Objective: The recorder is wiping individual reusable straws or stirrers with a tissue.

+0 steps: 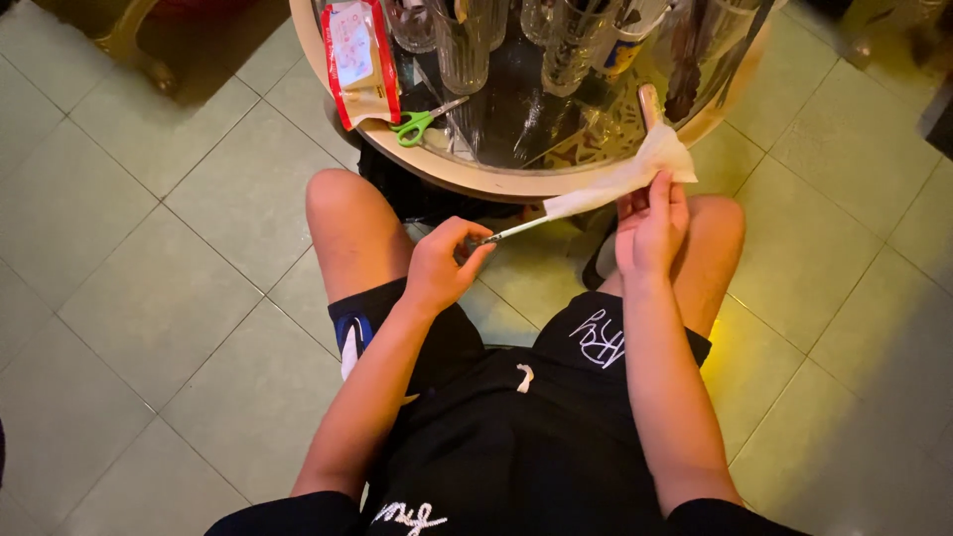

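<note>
Tissue (620, 182) — thin, soft, likely easy to tear — stretches across the frame's centre below the round desk (496, 181), right hand (650, 226) pinching its upper part, left hand (444, 263) closed on a slim metal tool (514, 230) at its lower end.

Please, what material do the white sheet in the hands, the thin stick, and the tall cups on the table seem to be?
White sheet: probably tissue or soft wipe; matte, limp, creased.
Thin stick, pinched by the left hand: likely metal, given its pale glint, though too thin to be sure.
Tall cups: clear glass or plastic; transparent, shiny.
</note>
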